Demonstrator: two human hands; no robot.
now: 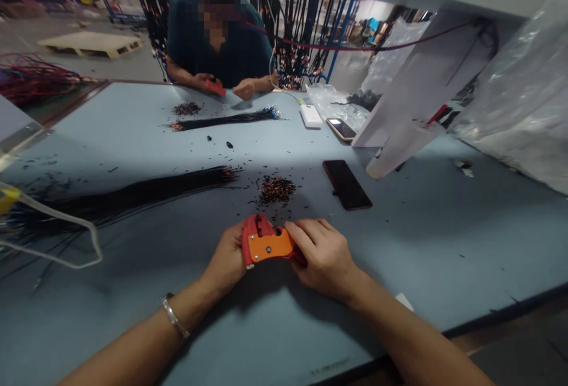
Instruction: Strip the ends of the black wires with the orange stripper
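On the near side of the clippings pile [277,189], the left hand [231,248] curls around the wire stripper [271,245], the right hand [326,256] closes on its other end. Handling this tool seems the present step; next probably calls for steady squeezing.

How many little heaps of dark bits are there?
2: the near heap, just beyond the red tool, and the far heap, near the co-worker. More could be hidden.

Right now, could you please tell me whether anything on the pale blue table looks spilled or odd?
A loose heap of small black-and-copper scraps lies just beyond the red-and-orange handheld tool, with some strewn around it, so it looks rather spilled.
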